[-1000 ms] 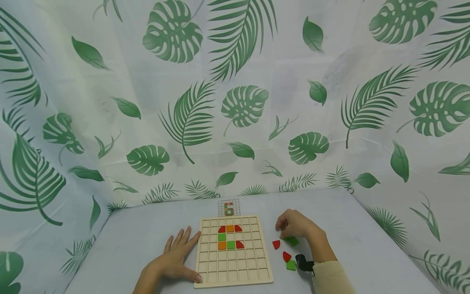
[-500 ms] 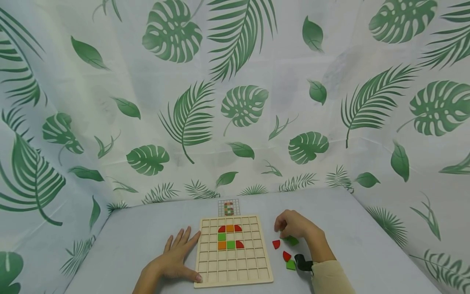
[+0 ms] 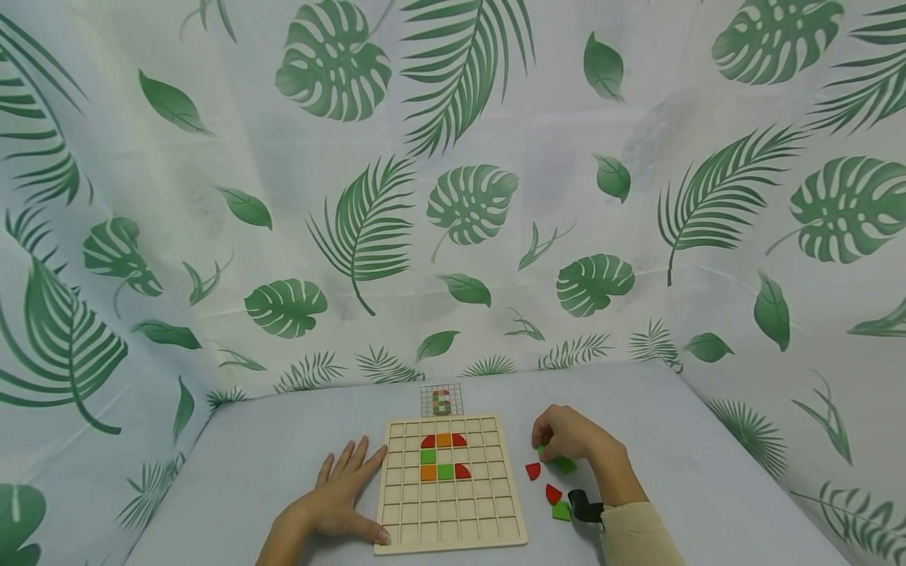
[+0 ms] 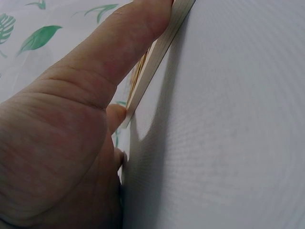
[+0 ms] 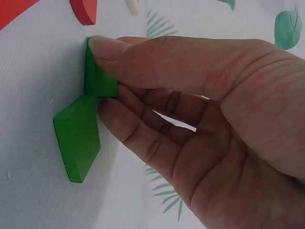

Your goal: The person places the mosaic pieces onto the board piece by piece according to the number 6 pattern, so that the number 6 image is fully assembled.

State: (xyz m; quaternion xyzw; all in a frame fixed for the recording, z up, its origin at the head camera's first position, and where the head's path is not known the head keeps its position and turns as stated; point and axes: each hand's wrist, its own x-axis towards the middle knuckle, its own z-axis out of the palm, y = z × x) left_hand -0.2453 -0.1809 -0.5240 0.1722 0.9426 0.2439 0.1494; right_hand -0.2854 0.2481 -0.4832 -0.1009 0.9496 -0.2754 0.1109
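Observation:
My left hand [image 3: 338, 500] lies with spread fingers along the left edge of the wooden grid board [image 3: 451, 542]; its thumb rests on the near left corner. In the left wrist view the thumb of that hand [image 4: 71, 105] touches the board's side [image 4: 153, 62]. To the right of the board, my right hand [image 3: 575, 434] pinches a green piece [image 5: 102, 82] between thumb and fingers. A second green piece [image 5: 78, 138] lies against it on the table. Red, orange and green pieces, among them an orange square [image 3: 428, 472], sit in the grid's upper part.
A small printed grid card [image 3: 442, 401] lies behind the board. Right of the board are a red piece [image 3: 533, 471], another red piece [image 3: 554, 494] and a green piece [image 3: 561, 511], near a black object [image 3: 584, 507] at the right wrist. Leaf-patterned cloth [image 3: 453, 314] stands behind.
The right hand has shifted very slightly, and a bit of green now shows at its fingertips. My left hand and the board have stayed in place.

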